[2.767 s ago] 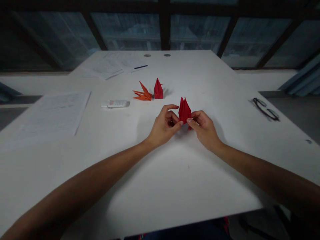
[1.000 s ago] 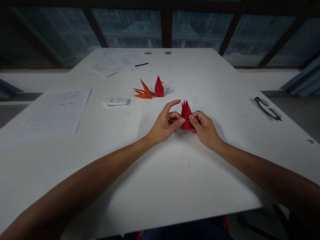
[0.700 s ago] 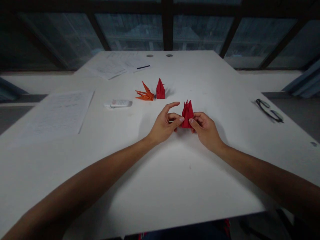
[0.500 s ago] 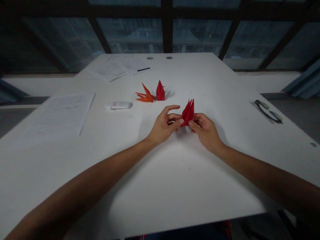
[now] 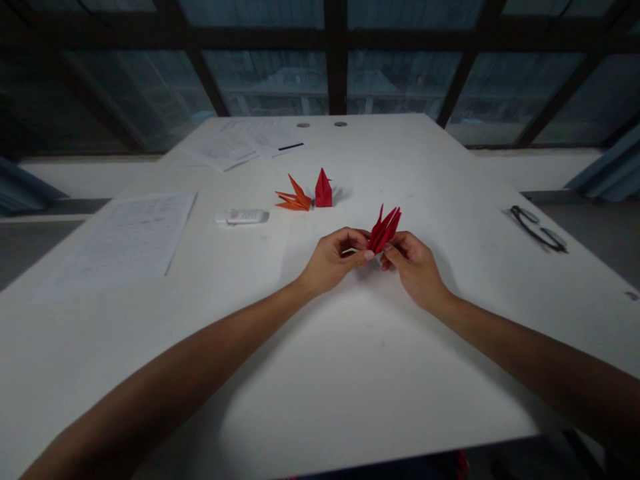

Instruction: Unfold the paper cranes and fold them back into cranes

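Note:
A folded red paper piece (image 5: 384,229) with several narrow points aimed upward is between my hands, above the table's middle. My left hand (image 5: 336,259) pinches its lower left side between thumb and fingers. From the right, my right hand (image 5: 414,265) grips its lower edge, thumb in front. Farther back on the table stands another red folded paper (image 5: 323,189) with one upright point. Just left of it lies an orange folded paper (image 5: 295,196) with several spread points.
On the white table (image 5: 310,373), a white tube-like object (image 5: 243,217) lies left of the papercraft. Written sheets (image 5: 133,233) cover the left side, more papers (image 5: 225,148) lie at the back left with a dark pen (image 5: 291,147). Black-framed glasses (image 5: 539,229) rest at the right.
The held red paper has tilted to the right, and its points now show more separately. My left index finger has come down from its raised position onto the paper. The camera view has shifted slightly.

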`<state>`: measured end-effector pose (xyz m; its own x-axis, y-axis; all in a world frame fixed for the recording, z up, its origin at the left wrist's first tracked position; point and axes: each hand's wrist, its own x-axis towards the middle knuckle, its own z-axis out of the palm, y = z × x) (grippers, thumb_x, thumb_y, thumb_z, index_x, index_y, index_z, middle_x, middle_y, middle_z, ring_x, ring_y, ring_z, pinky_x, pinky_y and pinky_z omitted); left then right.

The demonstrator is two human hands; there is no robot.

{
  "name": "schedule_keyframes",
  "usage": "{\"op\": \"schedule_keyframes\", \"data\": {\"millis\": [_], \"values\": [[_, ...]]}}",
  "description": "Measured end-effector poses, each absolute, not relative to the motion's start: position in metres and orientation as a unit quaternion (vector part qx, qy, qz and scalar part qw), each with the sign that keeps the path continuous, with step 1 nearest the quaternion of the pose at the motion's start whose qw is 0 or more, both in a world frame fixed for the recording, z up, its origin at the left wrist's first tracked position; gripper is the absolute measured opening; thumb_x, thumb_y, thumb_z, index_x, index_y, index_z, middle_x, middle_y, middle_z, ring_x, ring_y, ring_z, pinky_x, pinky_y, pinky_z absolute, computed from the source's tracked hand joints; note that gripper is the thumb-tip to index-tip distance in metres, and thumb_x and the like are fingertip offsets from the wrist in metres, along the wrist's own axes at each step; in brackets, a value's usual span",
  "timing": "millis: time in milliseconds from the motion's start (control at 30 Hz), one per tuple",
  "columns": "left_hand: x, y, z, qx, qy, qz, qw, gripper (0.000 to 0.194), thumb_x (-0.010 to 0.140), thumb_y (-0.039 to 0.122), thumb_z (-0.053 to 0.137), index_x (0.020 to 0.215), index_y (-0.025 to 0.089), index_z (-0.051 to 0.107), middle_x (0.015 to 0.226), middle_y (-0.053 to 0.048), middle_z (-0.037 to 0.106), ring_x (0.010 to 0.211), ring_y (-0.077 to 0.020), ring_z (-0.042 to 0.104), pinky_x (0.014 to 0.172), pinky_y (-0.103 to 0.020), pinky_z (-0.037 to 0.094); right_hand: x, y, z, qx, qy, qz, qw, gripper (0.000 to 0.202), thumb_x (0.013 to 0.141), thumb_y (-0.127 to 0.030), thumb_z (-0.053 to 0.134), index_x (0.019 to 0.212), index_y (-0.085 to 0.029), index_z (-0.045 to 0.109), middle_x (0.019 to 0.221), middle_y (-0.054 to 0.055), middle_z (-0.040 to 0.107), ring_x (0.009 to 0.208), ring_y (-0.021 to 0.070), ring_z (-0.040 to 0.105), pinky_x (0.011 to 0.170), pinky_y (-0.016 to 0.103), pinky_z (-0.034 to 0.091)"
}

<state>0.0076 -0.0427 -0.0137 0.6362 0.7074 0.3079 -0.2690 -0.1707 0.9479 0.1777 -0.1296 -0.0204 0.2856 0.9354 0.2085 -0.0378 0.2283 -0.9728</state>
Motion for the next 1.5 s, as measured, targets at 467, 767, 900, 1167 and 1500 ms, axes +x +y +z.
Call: {"op": "schedule_keyframes", "data": {"millis": [467,767,900,1167,1500], "values": [[0.0062,-0.0424,-0.0098,0.659,0.147,0.358,0.646,0.032,0.08,0.039,0.085,0.087,0.014,0.067,0.091,-0.005,0.074,0.073,-0.0115,0.065,0.071,-0.026,0.053,0.1786,-0.1278,-0.019,-0.469,-0.453,0.412,0.637,0.024,0.087,-0.042,0.078,0.092,-0.023,0.064,0.082,-0.003,0.067,0.061,0.0111,0.059,0.058,0.029,0.048],[0.004,-0.0433,-0.0073,0.666,0.162,0.342,0.643,0.032,0.083,0.041,0.083,0.09,0.014,0.067,0.091,-0.005,0.072,0.073,-0.0105,0.063,0.071,-0.026,0.053,0.177,-0.1289,-0.0179,-0.482,-0.456,0.396,0.635,0.023,0.087,-0.04,0.077,0.093,-0.022,0.064,0.08,-0.003,0.066,0.061,0.0111,0.059,0.057,0.029,0.05],[0.0028,-0.0415,-0.0083,0.668,0.159,0.347,0.638,0.032,0.082,0.04,0.084,0.092,0.014,0.069,0.089,-0.004,0.07,0.076,-0.0114,0.063,0.073,-0.026,0.05,0.1763,-0.1298,-0.0175,-0.468,-0.462,0.399,0.639,0.023,0.087,-0.038,0.077,0.097,-0.023,0.064,0.083,-0.003,0.067,0.062,0.0113,0.06,0.057,0.029,0.051],[0.0036,-0.0406,-0.0092,0.658,0.154,0.353,0.648,0.031,0.083,0.04,0.083,0.093,0.015,0.068,0.088,-0.004,0.071,0.077,-0.0119,0.063,0.074,-0.027,0.049,0.1772,-0.1296,-0.0181,-0.446,-0.453,0.421,0.647,0.023,0.087,-0.035,0.078,0.1,-0.024,0.064,0.084,-0.003,0.068,0.064,0.0125,0.064,0.06,0.03,0.054],[0.0064,-0.0438,-0.0089,0.665,0.155,0.343,0.645,0.031,0.085,0.04,0.081,0.088,0.014,0.064,0.097,-0.007,0.073,0.078,-0.0125,0.065,0.073,-0.028,0.052,0.1765,-0.1279,-0.0203,-0.451,-0.447,0.431,0.641,0.03,0.085,-0.044,0.08,0.1,-0.023,0.064,0.09,0.001,0.072,0.066,0.0126,0.062,0.062,0.031,0.054]]}}
